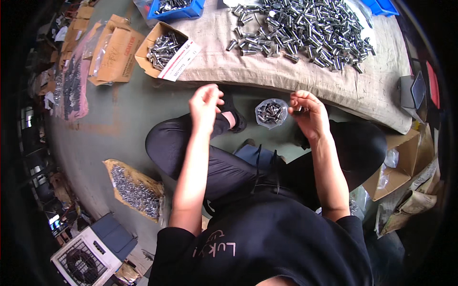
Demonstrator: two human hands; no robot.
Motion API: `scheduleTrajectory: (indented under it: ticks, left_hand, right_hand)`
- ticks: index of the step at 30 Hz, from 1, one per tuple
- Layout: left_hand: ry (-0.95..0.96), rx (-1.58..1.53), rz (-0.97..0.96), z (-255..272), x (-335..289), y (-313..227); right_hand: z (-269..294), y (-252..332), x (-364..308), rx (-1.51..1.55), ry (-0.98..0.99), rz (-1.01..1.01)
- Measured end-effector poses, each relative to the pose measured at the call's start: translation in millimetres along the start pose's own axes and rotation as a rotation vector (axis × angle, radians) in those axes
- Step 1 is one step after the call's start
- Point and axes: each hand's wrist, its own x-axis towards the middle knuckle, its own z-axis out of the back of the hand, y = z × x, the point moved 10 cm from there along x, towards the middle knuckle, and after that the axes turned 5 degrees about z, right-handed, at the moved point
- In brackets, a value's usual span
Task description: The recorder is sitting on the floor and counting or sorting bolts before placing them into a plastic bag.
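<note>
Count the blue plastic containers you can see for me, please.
2. One is at the upper left, just beyond the open cardboard box of metal pieces; the other is at the upper right. Others may be hidden.

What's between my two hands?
In the head view, a dark shoe and a plastic container of metal parts show between your left hand and right hand.

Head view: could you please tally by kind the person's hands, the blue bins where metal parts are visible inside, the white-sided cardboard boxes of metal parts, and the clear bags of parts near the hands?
Hands: 2 (left hand, right hand)
Blue bin: 1
Cardboard box: 1
Clear bag: 1
Total: 5
</note>
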Motion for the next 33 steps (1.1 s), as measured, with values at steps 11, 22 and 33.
scheduleTrajectory:
  ticks: [11,22,33]
  left_hand:
    - [0.126,0.593,0.046,-91,-11,114]
    - [-0.052,0.211,-0.322,-77,-3,11]
    - [0.173,0.928,-0.853,-230,92,-135]
  right_hand:
    - [55,-58,57,-1.143,0.042,0.114]
    - [-51,40,-11,-1.646,0.522,0.241]
    - [-51,-7,-18,-2.115,0.849,0.477]
